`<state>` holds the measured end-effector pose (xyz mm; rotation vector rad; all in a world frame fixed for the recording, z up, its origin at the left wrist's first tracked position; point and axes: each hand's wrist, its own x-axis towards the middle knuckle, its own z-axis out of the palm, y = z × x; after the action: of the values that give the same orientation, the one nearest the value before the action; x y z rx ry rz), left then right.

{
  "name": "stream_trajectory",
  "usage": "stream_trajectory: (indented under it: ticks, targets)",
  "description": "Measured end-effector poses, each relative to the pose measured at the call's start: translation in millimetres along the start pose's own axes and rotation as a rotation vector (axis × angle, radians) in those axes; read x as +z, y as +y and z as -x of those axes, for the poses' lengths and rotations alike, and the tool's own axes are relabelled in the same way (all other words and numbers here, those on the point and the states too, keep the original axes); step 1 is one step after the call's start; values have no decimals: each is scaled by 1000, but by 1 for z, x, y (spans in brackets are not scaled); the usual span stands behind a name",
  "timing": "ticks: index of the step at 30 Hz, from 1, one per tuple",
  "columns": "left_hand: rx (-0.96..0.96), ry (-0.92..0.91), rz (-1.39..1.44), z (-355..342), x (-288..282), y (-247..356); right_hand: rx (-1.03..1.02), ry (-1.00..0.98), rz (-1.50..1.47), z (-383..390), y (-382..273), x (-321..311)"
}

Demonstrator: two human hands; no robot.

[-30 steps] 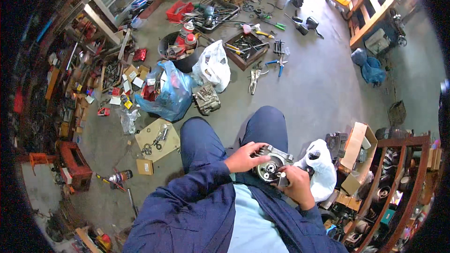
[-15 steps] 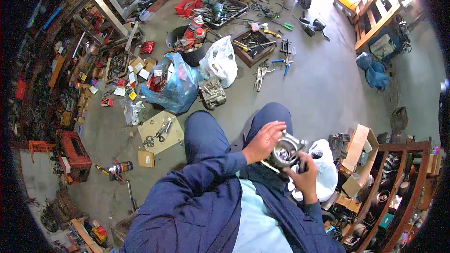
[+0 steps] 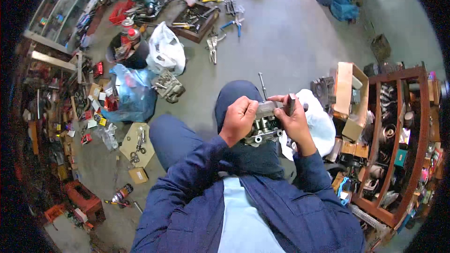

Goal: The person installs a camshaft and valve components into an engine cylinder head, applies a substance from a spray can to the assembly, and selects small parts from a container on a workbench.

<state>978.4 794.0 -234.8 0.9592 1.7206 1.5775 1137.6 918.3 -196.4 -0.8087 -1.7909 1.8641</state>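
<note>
Over my lap I have a metal engine cylinder head point(image 3: 262, 129), its springs and bosses showing, with a long bolt point(image 3: 262, 84) standing from its far side. My left hand point(image 3: 238, 121) is closed on its left side, fingers curled around it. My right hand point(image 3: 293, 124) grips the right side, thumb on the metal, and also holds a small dark bar-shaped piece point(image 3: 292, 104) upright, which I cannot identify. A white plastic bag point(image 3: 316, 126) lies just beyond my right hand, beside my right leg.
Ahead are an engine casting point(image 3: 168, 85), a blue bag point(image 3: 129, 105), pliers point(image 3: 213, 44) and a wooden tool tray point(image 3: 190, 33). At right stand a carton point(image 3: 343, 89) and a wooden rack point(image 3: 398, 150) of parts. Cardboard point(image 3: 130, 144) with small parts lies left of my legs.
The cylinder head has been turned from its round recessed face to show the springs, and the long bolt now shows upright. My hands have shifted around it; the camera view has swung.
</note>
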Motion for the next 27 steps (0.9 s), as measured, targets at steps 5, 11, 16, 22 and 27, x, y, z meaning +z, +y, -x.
stream_trajectory:
  ticks: [5,11,16,22,27]
  targets:
    - [93,-6,-41,-8,-24,7,50,-37,303,3,-26,16]
    - [109,-95,2,9,-41,29,-3,-190,-6,-2,-8,-1]
    - [148,-117,-75,13,-57,31,-48,-273,-32,-13,-9,7]
    - [121,-441,-133,6,-72,41,-47,-203,-29,-9,-15,9]
    - [236,-428,-147,19,-71,45,-131,-152,-12,10,-14,24]
